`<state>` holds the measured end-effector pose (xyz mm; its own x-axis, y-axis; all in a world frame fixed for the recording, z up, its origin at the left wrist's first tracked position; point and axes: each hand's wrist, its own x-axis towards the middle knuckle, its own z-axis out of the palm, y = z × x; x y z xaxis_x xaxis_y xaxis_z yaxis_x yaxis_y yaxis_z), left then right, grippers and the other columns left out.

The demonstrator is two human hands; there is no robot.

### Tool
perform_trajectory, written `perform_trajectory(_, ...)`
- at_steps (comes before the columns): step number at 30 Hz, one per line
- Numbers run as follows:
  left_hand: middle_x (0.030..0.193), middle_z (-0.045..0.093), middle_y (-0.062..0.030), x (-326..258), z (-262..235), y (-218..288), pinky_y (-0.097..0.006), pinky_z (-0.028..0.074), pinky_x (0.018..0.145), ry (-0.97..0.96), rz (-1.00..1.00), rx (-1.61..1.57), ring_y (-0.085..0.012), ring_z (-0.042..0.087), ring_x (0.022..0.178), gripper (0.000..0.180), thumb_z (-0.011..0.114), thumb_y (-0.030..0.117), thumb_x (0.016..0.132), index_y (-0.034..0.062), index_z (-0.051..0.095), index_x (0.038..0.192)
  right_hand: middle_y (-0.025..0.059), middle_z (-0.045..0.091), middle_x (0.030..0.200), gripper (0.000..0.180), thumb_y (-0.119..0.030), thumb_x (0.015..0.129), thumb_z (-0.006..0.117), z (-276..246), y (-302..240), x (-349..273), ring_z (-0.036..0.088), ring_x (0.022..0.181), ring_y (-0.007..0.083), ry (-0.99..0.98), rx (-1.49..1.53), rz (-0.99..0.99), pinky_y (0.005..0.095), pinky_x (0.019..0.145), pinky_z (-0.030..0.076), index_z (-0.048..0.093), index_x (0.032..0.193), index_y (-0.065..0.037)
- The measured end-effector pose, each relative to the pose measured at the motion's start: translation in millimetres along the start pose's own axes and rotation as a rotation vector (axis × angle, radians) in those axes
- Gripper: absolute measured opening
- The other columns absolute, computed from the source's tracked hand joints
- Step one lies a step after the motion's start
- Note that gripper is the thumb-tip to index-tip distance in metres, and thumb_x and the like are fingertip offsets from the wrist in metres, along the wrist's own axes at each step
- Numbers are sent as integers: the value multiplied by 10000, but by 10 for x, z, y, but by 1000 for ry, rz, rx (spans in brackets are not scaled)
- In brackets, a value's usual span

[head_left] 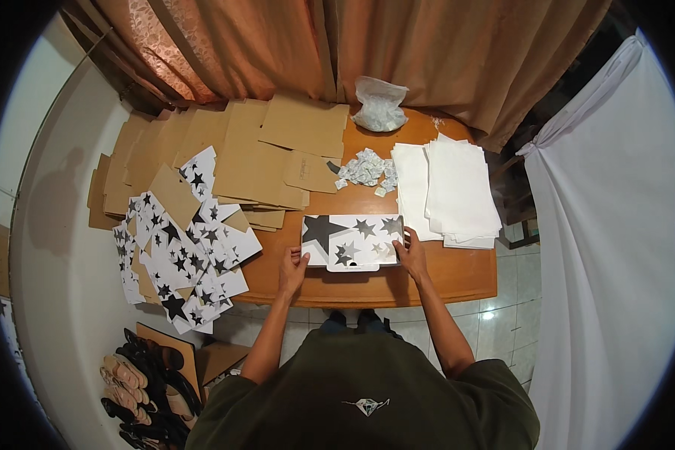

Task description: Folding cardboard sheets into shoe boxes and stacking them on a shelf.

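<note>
A white cardboard box (356, 251) printed with black and grey stars lies near the front of the wooden table, a tab showing along its near edge. My left hand (293, 270) grips its left end, thumb on the near corner. At the opposite end, my right hand (410, 255) holds the box with its fingers curled over the edge. What is inside the box is hidden. Just beyond it is a heap of small white packets (366, 168). Two stacks of white paper sheets (461, 187) lie to the right of the packets.
Flat brown cardboard pieces (247, 165) cover the table's far left. Star-printed flat cartons (180, 247) spread over the left edge. A clear plastic bag (380, 105) stands at the back, before brown curtains (255, 52). Several shoes (154, 390) sit at lower left; a white cloth (607, 225) hangs right.
</note>
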<state>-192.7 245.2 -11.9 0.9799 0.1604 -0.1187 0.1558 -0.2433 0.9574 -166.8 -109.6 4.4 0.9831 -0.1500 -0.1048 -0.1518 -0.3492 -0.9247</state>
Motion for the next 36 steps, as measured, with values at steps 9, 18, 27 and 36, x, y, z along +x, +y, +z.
perform_trajectory(9,1383,556,-222,-11,-377,605,-452,440,1080,-144,480,534,-366,529,1292,839,850,328,788,13,443,1451,289,233,1595,999,-443,662,900,-235,-682,-213,342,1432,428,-313,-612,-354,589,1157,304,426,1502,-183)
perform_trajectory(18,1538,451,-137,363,-588,787,-462,332,1182,-523,257,492,-349,400,1425,815,862,392,741,107,539,1432,140,479,1513,677,-462,769,815,-398,-584,-49,397,1403,389,-342,-708,-378,627,1154,245,622,1359,-191)
perform_trajectory(27,1108,699,-152,740,-416,983,-347,498,953,-340,321,198,-242,664,1056,256,731,175,917,38,650,1117,87,703,1150,519,-329,846,788,-492,-690,343,661,1043,243,-183,-350,-307,494,1007,356,626,1283,-100)
perform_trajectory(36,761,608,-62,1329,-76,683,-281,498,661,-159,231,163,-124,570,720,235,648,200,989,-32,627,1020,127,717,908,398,-241,939,722,-153,-552,861,667,758,183,64,78,-187,324,700,531,604,1254,-30)
